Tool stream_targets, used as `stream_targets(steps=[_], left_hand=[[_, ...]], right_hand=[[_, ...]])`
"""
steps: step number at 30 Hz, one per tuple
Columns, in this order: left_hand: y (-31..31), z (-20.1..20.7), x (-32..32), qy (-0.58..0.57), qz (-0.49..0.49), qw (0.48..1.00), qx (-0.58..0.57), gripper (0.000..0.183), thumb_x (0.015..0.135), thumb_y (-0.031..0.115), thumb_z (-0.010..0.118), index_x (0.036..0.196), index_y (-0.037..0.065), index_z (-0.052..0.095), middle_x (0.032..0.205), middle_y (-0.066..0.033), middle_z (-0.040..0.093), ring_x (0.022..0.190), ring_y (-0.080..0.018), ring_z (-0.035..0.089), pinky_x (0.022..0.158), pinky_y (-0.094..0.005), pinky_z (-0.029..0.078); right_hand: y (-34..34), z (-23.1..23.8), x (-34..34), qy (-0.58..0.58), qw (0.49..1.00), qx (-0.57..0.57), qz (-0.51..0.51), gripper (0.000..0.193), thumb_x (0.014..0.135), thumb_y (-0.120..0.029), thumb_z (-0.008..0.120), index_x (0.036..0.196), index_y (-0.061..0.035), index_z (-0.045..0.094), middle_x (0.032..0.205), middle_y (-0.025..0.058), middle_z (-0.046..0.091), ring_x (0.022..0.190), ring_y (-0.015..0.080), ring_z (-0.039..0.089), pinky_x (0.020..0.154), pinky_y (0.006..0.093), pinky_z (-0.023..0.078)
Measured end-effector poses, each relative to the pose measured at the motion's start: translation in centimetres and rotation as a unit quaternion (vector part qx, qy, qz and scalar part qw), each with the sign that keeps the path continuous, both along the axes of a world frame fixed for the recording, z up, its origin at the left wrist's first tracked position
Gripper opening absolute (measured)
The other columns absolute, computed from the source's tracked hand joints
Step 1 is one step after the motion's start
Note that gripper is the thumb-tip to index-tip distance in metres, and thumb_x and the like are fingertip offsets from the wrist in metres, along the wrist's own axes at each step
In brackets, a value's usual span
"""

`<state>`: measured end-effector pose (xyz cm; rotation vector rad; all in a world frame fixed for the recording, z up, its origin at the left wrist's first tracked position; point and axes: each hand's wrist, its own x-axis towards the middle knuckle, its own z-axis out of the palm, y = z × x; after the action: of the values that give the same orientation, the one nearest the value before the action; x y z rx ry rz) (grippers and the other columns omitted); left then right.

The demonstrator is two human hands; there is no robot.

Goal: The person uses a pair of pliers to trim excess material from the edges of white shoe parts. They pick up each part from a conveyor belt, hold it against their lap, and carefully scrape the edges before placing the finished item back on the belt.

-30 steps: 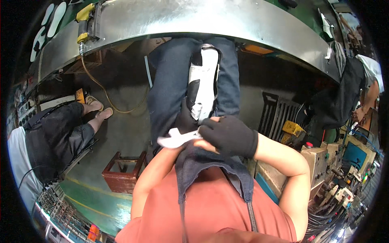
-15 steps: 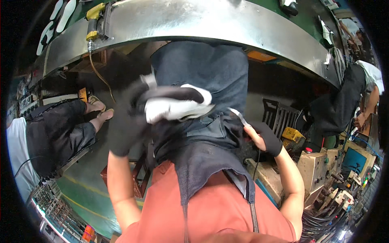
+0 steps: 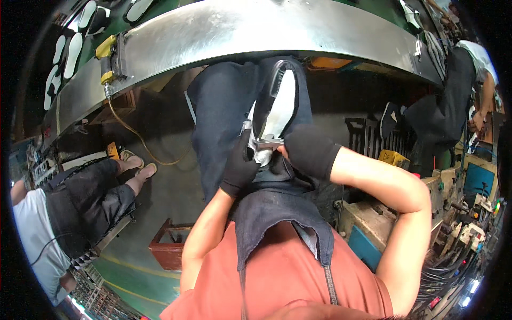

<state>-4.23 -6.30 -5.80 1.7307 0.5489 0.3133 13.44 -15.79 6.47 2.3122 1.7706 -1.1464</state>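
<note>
A black and white shoe [image 3: 281, 104] lies lengthwise on my lap, over the dark blue apron [image 3: 221, 106]. Its black-edged end points away from me. My left hand [image 3: 241, 166], in a black fingerless glove, grips the shoe along its left side near the close end. In a matching glove, my right hand [image 3: 311, 153] is closed on a silver metal hand tool [image 3: 270, 143], which lies across the near end of the shoe. The tool's exact kind is hard to make out, since my right hand covers part of it.
Ahead runs a metal bench edge [image 3: 234, 29], with a yellow air tool [image 3: 108, 61] on a hose at its left. White soles [image 3: 73, 55] and shoes lie on the green surface beyond. Co-workers [image 3: 88, 205] are at left and right. Machinery [image 3: 368, 226] stands at my right.
The shoe has gone from a blurred swing in my left hand to lying lengthwise on my lap. My right hand has moved left and brought the metal tool onto the shoe.
</note>
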Motion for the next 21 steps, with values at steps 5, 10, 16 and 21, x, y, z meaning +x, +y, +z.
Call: stream_targets(steps=[5,10,16,21], left_hand=[[2.4,-1.9,3.2,-0.010,0.016,0.996,-0.083,0.057,0.091,0.032,0.054,0.129,-0.007,0.041,0.122,-0.0206,0.055,0.114,-0.0293,0.053,0.099,-0.0360,0.040],[3.3,-4.2,3.5,0.176,0.024,0.970,0.168,0.059,0.095,0.033,0.041,0.139,-0.003,0.027,0.128,-0.0213,0.048,0.121,-0.0290,0.045,0.100,-0.0374,0.036],[3.0,-4.8,5.2,-0.040,0.054,0.994,0.089,0.084,0.079,0.019,0.064,0.141,-0.004,0.012,0.138,-0.0270,0.031,0.128,-0.0385,0.034,0.106,-0.0415,0.029],[5.0,-3.3,5.4,-0.067,-0.041,0.968,-0.238,0.064,0.092,0.027,0.050,0.141,0.000,0.019,0.141,-0.0190,0.031,0.131,-0.0307,0.032,0.107,-0.0400,0.029]], right_hand=[[-1.1,-7.9,4.6,-0.109,0.950,0.245,0.158,0.043,0.089,-0.043,0.052,0.071,-0.0046,0.058,0.065,0.0154,0.058,0.063,0.0331,0.061,0.054,0.0401,0.049],[1.2,-3.9,6.4,0.186,0.977,-0.103,0.013,0.045,0.093,-0.043,0.046,0.078,-0.0020,0.060,0.070,0.0158,0.062,0.062,0.0282,0.062,0.054,0.0367,0.049],[3.1,1.6,3.7,-0.074,0.984,-0.043,0.158,0.030,0.082,-0.034,0.056,0.080,-0.0081,0.072,0.078,0.0154,0.068,0.077,0.0283,0.068,0.067,0.0403,0.052],[0.9,-2.4,1.7,0.080,0.943,0.243,0.213,0.036,0.084,-0.037,0.057,0.086,-0.0014,0.063,0.080,0.0219,0.063,0.075,0.0355,0.063,0.067,0.0399,0.051]])
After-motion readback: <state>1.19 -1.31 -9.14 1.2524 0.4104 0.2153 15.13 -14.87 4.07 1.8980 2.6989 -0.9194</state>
